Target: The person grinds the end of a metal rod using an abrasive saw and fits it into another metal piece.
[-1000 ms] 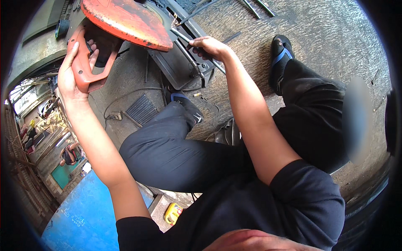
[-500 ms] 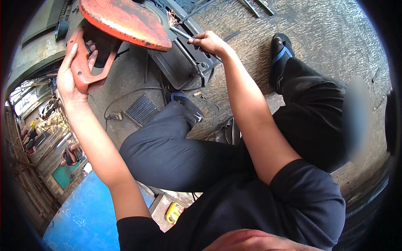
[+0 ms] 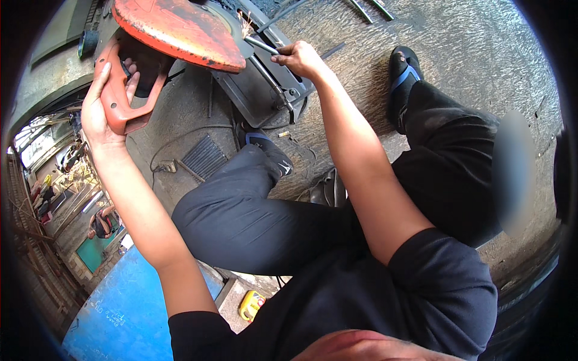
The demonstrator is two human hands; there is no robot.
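Note:
My left hand [image 3: 96,117] is wrapped around the orange D-shaped handle [image 3: 114,99] of a cut-off saw, its fingers by the dark trigger. Beside the handle, the worn orange blade guard [image 3: 180,33] covers most of the grey cutting disc [image 3: 235,27]. In my closed right hand [image 3: 303,58] is a thin metal rod [image 3: 262,46], its far end against the disc's edge. Small sparks [image 3: 245,26] fly up from that contact. Below the rod lies the saw's dark metal base [image 3: 247,99] with its clamp screw [image 3: 272,84]. My palm hides the rod's near end.
Several thin rods [image 3: 205,157] lie side by side on the floor near my left foot [image 3: 268,150], with a cable [image 3: 180,135] close by. More bars [image 3: 370,9] lie beyond the saw. A blue panel [image 3: 129,307] and yellow container [image 3: 251,305] are at lower left. Another person [image 3: 103,222] is farther off.
My right hand has turned slightly, and the rod's angle at the disc has shifted a little. The rod's near end no longer shows past my wrist. My left hand stays on the handle.

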